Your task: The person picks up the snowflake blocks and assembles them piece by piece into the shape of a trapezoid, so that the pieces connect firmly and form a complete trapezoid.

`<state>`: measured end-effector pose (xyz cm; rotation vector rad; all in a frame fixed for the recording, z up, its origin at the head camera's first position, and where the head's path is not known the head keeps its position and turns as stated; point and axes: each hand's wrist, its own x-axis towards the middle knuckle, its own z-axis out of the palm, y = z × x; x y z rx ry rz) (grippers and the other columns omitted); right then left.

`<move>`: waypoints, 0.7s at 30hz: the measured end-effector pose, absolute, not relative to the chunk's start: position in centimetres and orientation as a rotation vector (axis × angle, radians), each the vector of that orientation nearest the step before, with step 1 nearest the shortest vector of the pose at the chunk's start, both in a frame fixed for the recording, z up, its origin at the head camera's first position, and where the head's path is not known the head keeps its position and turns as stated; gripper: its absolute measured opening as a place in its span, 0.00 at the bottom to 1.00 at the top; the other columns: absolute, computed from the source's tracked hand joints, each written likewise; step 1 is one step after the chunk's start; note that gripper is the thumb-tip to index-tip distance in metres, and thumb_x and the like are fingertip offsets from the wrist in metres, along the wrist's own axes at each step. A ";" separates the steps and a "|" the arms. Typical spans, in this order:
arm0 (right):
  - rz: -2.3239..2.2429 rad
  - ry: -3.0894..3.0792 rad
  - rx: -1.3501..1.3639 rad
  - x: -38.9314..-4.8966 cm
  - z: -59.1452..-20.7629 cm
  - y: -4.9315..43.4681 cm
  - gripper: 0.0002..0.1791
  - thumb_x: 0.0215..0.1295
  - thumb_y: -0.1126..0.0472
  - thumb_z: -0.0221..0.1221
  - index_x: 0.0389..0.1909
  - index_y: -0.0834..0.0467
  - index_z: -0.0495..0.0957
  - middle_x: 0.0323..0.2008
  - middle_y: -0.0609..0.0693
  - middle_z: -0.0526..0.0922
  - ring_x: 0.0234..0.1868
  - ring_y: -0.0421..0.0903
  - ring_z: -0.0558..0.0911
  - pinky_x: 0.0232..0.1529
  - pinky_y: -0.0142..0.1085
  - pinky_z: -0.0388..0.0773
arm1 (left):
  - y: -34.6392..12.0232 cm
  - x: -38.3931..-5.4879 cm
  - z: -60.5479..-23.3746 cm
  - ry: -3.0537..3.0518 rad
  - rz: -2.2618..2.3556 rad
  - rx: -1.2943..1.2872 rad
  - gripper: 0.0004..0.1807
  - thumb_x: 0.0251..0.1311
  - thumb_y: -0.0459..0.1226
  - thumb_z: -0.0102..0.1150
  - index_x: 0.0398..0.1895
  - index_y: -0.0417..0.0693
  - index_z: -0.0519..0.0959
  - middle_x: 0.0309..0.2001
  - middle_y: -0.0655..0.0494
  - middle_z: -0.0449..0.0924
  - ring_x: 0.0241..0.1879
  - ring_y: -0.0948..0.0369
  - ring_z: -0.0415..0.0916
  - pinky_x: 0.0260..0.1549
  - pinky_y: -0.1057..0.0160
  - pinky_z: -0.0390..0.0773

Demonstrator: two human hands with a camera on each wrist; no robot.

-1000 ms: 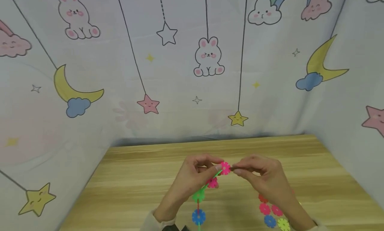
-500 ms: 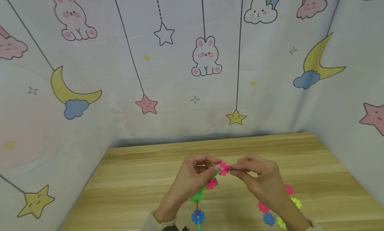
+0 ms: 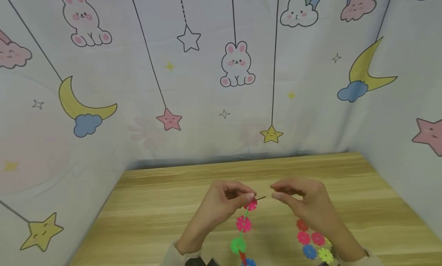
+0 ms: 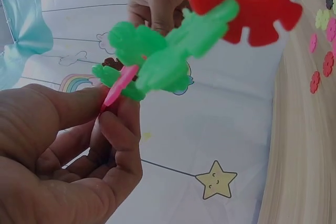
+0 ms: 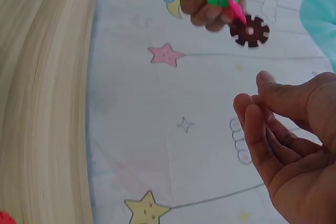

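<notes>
My left hand (image 3: 228,201) pinches a pink notched snowflake disc (image 4: 119,85) between thumb and fingers, at the top of a chain of interlocked plastic discs. A brown disc (image 5: 250,31) is slotted onto the pinched one and points edge-on toward the right in the head view. Below hang another pink disc (image 3: 243,223), a green disc (image 3: 238,245), a red disc (image 4: 252,9) and a blue disc (image 3: 248,262), joined by discs seen edge-on. Just right of the brown disc, my right hand (image 3: 305,202) holds nothing, its thumb and forefinger apart.
Several loose discs lie on the wooden table (image 3: 155,212) near my right forearm, among them a red disc (image 3: 302,224), a blue disc (image 3: 309,251) and a yellow disc (image 3: 325,255). A printed cloth (image 3: 207,143) hangs behind the table and along both sides.
My right hand has let go of the brown disc and drawn slightly to the right. My left hand has turned, and the chain now hangs lower and in fuller view beneath it.
</notes>
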<state>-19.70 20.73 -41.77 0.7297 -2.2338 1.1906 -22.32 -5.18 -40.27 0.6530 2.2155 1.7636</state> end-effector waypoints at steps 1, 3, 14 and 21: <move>1.166 -2.270 0.682 -20.0 -41.9 21.4 0.14 0.60 0.71 0.75 0.44 0.51 0.91 0.37 0.44 0.94 0.37 0.31 0.90 0.41 0.24 0.86 | -5.2 -22.4 -40.2 2.225 1.763 0.648 0.06 0.71 0.39 0.70 0.44 0.49 0.92 0.38 0.45 0.93 0.31 0.64 0.83 0.35 0.67 0.82; 1.147 -2.370 0.579 -20.5 -42.2 22.9 0.12 0.64 0.67 0.74 0.45 0.50 0.91 0.38 0.44 0.94 0.37 0.29 0.89 0.41 0.24 0.86 | -5.3 -22.5 -40.0 2.228 1.770 0.642 0.06 0.71 0.39 0.70 0.44 0.49 0.93 0.39 0.45 0.93 0.32 0.65 0.83 0.36 0.67 0.82; 1.227 -2.931 0.299 -23.1 -48.3 29.4 0.10 0.71 0.56 0.71 0.46 0.57 0.90 0.42 0.50 0.93 0.38 0.38 0.87 0.39 0.32 0.83 | -5.2 -22.5 -39.9 2.189 1.794 0.681 0.06 0.71 0.37 0.69 0.43 0.46 0.92 0.39 0.42 0.92 0.30 0.67 0.81 0.35 0.69 0.81; 0.918 -3.130 0.165 -24.0 -50.0 29.6 0.18 0.59 0.47 0.79 0.36 0.55 0.86 0.33 0.45 0.88 0.36 0.41 0.82 0.39 0.41 0.80 | -5.1 -22.4 -40.1 2.176 1.789 0.645 0.07 0.72 0.37 0.69 0.44 0.45 0.92 0.35 0.47 0.91 0.29 0.66 0.78 0.33 0.69 0.79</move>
